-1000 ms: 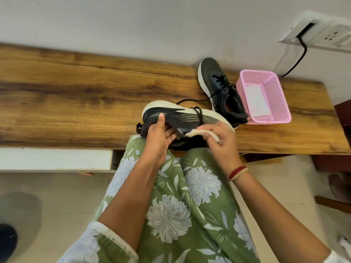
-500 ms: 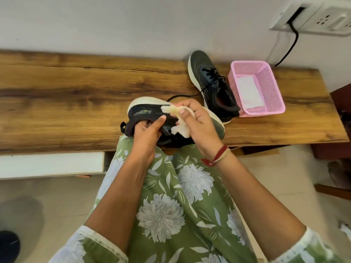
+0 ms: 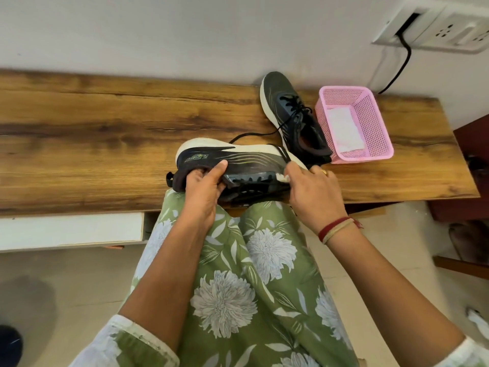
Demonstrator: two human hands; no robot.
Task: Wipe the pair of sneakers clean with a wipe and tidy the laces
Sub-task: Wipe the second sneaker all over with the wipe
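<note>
Sitting against a white wall (image 3: 185, 30) is a long brown wooden table (image 3: 105, 144), with a pale floor (image 3: 53, 274) below it. A white socket plate (image 3: 436, 27) is on the wall, and a black cord (image 3: 404, 56) hangs from it.

The left hand (image 3: 203, 189) grips the heel end of a dark sneaker (image 3: 251, 157), thumb on its side and fingers curled into the opening. This sneaker lies on its side at the table's near edge, partly on the person's green flowery lap (image 3: 238, 274). The right hand (image 3: 315, 192) has its fingers curled on a small white wipe (image 3: 282, 177), pressing it on the toe end.

Two sneakers: the other sneaker (image 3: 288, 102) stands on the table, just beside one pink basket (image 3: 375, 120). Two wipes: a flat wipe (image 3: 344, 131) lies in the basket
</note>
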